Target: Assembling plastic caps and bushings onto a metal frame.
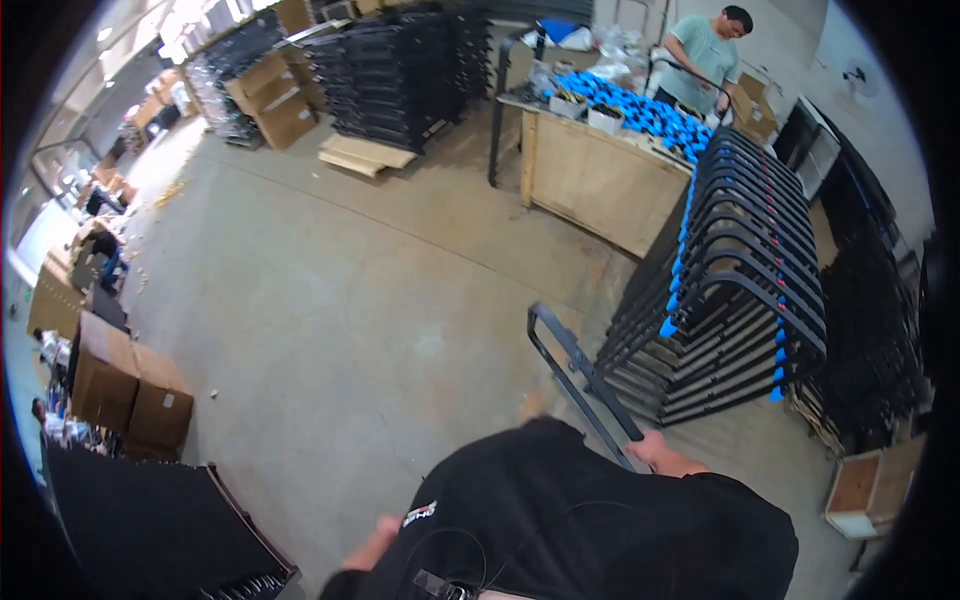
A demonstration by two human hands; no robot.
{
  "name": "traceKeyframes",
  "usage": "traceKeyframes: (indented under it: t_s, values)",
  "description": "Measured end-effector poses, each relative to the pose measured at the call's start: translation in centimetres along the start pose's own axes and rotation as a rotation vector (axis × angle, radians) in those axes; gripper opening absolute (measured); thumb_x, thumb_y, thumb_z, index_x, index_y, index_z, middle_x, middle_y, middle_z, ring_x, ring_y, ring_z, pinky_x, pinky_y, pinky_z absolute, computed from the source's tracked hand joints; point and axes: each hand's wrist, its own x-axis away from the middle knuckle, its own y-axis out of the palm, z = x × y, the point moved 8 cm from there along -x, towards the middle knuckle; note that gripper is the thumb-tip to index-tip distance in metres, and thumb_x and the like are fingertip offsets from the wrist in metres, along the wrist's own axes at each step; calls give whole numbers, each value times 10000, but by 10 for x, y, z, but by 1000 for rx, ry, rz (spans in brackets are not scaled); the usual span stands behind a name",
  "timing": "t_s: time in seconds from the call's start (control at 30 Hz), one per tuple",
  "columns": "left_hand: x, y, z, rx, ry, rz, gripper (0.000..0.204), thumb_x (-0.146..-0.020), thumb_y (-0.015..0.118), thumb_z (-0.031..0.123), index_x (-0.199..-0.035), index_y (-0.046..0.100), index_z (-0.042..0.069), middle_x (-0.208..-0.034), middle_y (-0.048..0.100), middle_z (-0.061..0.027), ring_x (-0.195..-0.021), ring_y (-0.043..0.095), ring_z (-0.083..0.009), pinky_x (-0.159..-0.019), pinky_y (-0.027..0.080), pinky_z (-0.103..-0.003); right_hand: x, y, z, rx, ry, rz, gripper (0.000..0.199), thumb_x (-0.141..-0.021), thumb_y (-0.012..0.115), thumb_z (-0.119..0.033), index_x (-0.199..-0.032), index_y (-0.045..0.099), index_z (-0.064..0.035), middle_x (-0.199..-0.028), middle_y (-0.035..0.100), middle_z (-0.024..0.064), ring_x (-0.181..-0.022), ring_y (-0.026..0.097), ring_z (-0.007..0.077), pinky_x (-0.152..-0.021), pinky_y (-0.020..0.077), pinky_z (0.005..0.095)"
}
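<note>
My right hand (658, 454) is closed round the lower end of a black metal tube frame (578, 362), which slants up and away to the left from it. Part of the frame is hidden behind my black top. Low at my left side, my left hand (374, 541) shows only in part and looks blurred; its fingers cannot be made out. Just beyond the held frame, to the right, stands a long row of black bent-tube frames (735, 262) with blue end pieces, nested one behind another.
A workbench (590, 180) heaped with blue parts (640, 108) stands at the far right, with a person (705, 60) behind it. Stacked black panels (395, 85) stand at the back. Cardboard boxes (130, 385) and a black stack (150, 520) line the left. An open box (868, 490) lies right.
</note>
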Motion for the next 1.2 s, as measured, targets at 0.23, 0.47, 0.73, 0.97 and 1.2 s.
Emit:
traceKeyframes:
  t_s: [0.23,0.47,0.73,0.97,1.2]
  values:
    - [-217,-251,-124,1428,-608,356,189,-937,608,176,-1043,627,21,-738,611,-71,-591,588,-184,-513,471,-328,-38,22,-62,-132,8,34,377,-728,809,-307,-941,740,-4,-772,716,140,-701,697,270,-684,542,411]
    - [-349,-390,44,525,-216,76,382,-933,631,333,-1130,679,9,-1083,743,-127,-990,701,-295,-886,548,-400,-129,38,-197,-467,-9,-90,348,-794,788,-306,-923,675,-3,-672,630,108,-555,592,209,-536,471,397]
    - [-460,-394,-26,471,-314,-73,425,-927,597,393,-1126,719,38,-1190,714,-155,-1076,686,-326,-923,536,-387,-231,-34,-394,-553,-80,-4,338,-828,760,-330,-906,685,-9,-727,654,88,-630,613,201,-602,489,398]
    - [-578,-563,51,-97,194,-182,282,-942,603,253,-1079,686,21,-1005,722,-161,-888,715,-272,-776,565,-365,-218,-103,-465,-561,66,-48,459,-816,761,-403,-959,708,29,-890,739,180,-876,718,309,-782,540,419]
    - [-773,-702,168,1149,18,-284,167,-952,624,186,-1009,632,29,-846,661,-66,-719,639,-167,-656,541,-315,-194,-144,-569,-650,-58,33,451,-823,752,-450,-879,691,-7,-719,679,132,-734,689,224,-678,523,366]
